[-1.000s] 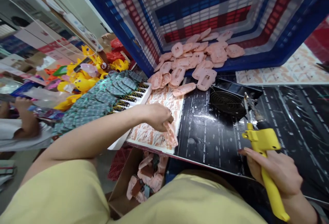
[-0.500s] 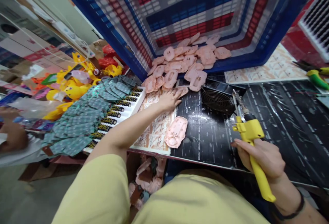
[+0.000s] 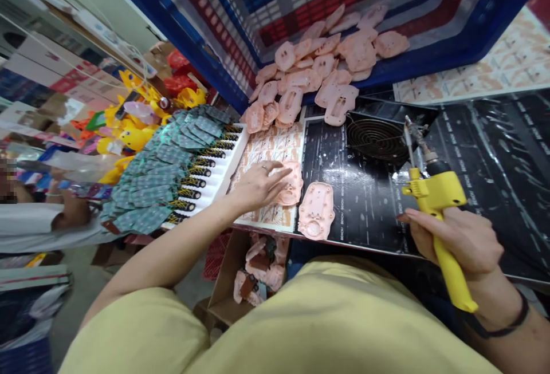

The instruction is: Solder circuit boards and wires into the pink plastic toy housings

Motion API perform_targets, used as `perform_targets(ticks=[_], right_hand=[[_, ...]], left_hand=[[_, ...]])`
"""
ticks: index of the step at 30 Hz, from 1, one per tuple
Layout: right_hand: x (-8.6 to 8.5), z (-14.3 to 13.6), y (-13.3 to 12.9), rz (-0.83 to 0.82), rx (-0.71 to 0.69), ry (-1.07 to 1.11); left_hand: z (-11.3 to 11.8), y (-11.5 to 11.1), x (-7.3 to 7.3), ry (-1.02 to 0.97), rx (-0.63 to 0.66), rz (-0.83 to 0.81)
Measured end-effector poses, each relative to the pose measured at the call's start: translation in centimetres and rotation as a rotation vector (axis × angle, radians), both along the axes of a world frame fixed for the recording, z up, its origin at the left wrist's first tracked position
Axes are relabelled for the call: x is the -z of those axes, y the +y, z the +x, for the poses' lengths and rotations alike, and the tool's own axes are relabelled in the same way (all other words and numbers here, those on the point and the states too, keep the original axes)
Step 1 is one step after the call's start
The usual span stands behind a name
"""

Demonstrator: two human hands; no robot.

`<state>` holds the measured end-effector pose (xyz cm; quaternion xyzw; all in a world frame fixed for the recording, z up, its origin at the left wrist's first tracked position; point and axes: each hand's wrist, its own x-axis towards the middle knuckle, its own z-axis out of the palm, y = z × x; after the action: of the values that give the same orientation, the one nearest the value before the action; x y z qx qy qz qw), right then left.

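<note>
My left hand (image 3: 259,185) lies with stretched-out fingers at a pink plastic shell (image 3: 293,186), the fingertips over its upper left part. Whether they press on it or hover just above, I cannot tell. Beside it, nearer the table edge, a second pink plastic shell (image 3: 317,211) rests with its hollow, ribbed side up. In my right hand (image 3: 466,242) is a yellow soldering gun (image 3: 436,193), its fingers wrapped round the handle and its metal tip pointing up and away. Behind the tip stands a black fan (image 3: 376,136) with a round wire grille.
A blue-rimmed basket (image 3: 447,70) tilts at the back, with pink shells spilling from its mouth. Left of my hand, green circuit boards (image 3: 150,179) with wired round parts line a white foam tray (image 3: 223,170). Below the edge is a cardboard box (image 3: 227,271) of pink pieces. A person sits far left.
My left hand has come back from the pile towards me, and a pink shell now lies under its fingers. My right hand still holds the soldering gun. The view has shifted.
</note>
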<state>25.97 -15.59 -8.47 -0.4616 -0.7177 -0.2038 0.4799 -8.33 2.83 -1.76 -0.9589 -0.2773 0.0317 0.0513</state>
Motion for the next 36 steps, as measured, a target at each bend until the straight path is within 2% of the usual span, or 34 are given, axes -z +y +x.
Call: perform_targets(ticks=[3, 6, 8, 14, 17, 19, 21, 24, 26, 28, 30, 36], right_hand=[[-0.1, -0.1, 0.2, 0.017, 0.016, 0.019], [0.0, 0.0, 0.2, 0.035, 0.005, 0.033], [0.1, 0.1, 0.2, 0.035, -0.003, 0.033], [0.4, 0.0, 0.0, 0.012, -0.009, 0.013], [0.2, -0.1, 0.1, 0.023, -0.012, 0.01], [0.1, -0.2, 0.2, 0.027, -0.013, -0.005], [0.1, -0.2, 0.2, 0.03, -0.013, -0.015], [0.3, -0.1, 0.1, 0.036, -0.002, -0.011], [0.4, -0.1, 0.1, 0.036, 0.005, -0.011], [0.4, -0.1, 0.1, 0.032, 0.003, -0.012], [0.3, -0.1, 0.1, 0.027, -0.006, -0.008], [-0.1, -0.2, 0.1, 0.027, -0.041, 0.035]], left_hand=[[-0.1, 1.5, 1.5, -0.057, -0.047, -0.089], [-0.3, 2.0, 2.6, 0.016, 0.008, -0.246], [-0.6, 1.5, 2.8, 0.05, 0.054, -0.256], [-1.8, -2.0, 2.4, 0.034, 0.189, -0.027], [-1.6, -2.6, 2.3, -0.057, 0.232, 0.149], [-0.8, -2.5, 2.2, -0.144, 0.367, 0.221], [0.6, -2.2, 2.2, -0.179, 0.569, 0.204], [3.3, -2.5, 2.6, -0.121, 0.804, 0.044], [5.2, -3.2, 3.1, -0.041, 0.828, -0.095], [6.6, -3.9, 3.6, 0.032, 0.738, -0.204], [7.4, -4.2, 4.1, 0.03, 0.569, -0.251], [7.5, -3.2, 4.5, -0.146, -0.203, -0.232]])
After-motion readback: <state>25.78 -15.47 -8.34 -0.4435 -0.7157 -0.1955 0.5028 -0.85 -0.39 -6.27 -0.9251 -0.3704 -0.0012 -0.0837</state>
